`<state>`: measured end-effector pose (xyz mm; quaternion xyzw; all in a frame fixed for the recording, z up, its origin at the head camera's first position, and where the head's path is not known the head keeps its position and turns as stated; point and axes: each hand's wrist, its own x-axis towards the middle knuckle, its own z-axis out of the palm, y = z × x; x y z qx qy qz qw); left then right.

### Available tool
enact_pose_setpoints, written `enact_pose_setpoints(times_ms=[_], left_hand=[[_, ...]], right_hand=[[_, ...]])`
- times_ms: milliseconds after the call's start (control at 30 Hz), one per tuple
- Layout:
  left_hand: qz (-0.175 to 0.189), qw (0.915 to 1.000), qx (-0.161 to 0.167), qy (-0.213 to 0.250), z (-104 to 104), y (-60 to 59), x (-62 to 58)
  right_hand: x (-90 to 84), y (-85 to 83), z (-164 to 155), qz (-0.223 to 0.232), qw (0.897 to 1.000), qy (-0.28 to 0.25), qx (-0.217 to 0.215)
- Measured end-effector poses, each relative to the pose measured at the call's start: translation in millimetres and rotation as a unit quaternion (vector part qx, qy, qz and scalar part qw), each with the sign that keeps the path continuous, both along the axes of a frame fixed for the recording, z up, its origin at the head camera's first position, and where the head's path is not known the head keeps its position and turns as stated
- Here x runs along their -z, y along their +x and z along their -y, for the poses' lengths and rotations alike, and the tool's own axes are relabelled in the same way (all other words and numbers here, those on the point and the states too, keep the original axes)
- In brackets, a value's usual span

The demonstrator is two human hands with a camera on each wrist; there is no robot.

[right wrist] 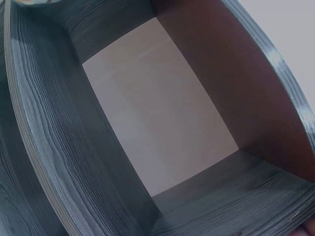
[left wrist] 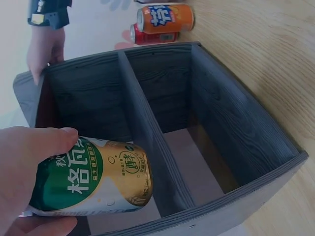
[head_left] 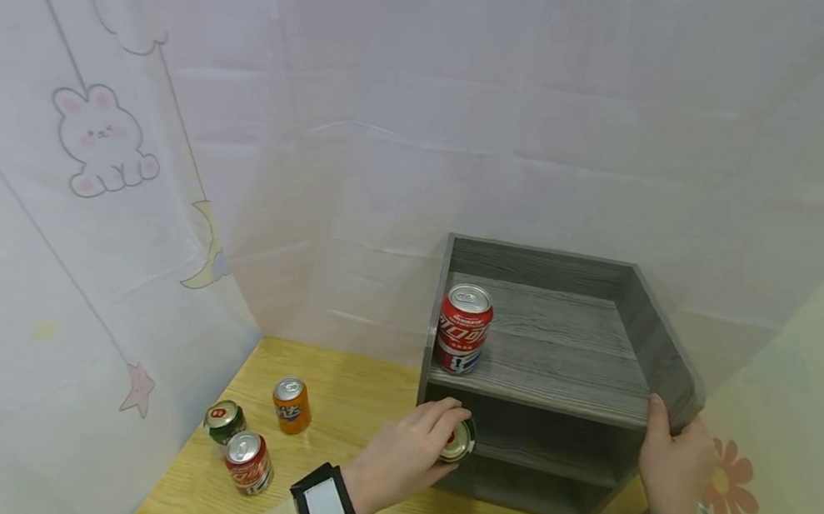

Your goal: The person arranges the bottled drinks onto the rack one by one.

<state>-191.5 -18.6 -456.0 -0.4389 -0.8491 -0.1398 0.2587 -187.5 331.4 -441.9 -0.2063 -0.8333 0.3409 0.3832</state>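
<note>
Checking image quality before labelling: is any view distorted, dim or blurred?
Head view: evenly lit, sharp, mildly wide-angle. Left wrist: the green can is sharp, the shelf unit's edges bow. Right wrist: strong fisheye bending, interior dim, slightly soft.

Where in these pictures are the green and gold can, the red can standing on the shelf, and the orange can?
green and gold can point(left wrist: 98, 182), left wrist view, on its printed side.
red can point(head_left: 463, 329), head view, on its label.
orange can point(head_left: 291, 406), head view, on its side wall.
</note>
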Motion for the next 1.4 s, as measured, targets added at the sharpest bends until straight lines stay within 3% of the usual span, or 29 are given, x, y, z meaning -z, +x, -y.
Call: enact_pose_setpoints(times_ms=[433, 733, 1100, 1400], left_hand=[[-0.016, 0.9989, -0.041, -0.014, -9, -11.2, 10.0], [-0.029, 0.9967, -0.072, -0.023, -14, -13.8, 8.0], [-0.069, 0.9889, -0.121, -0.050, -21, -15.1, 9.4], [-0.100, 0.9787, -0.150, -0.099, -27, -13.4, 8.6]], right_hand=[[-2.8, 2.0, 2, -0.002, 1.000, -0.001, 0.001], [-1.9, 1.2, 2, -0.003, 1.000, 0.004, 0.003], [-3.8, 2.7, 4, -0.005, 1.000, -0.002, 0.002], [-3.2, 3.2, 4, -0.009, 1.000, -0.005, -0.004]])
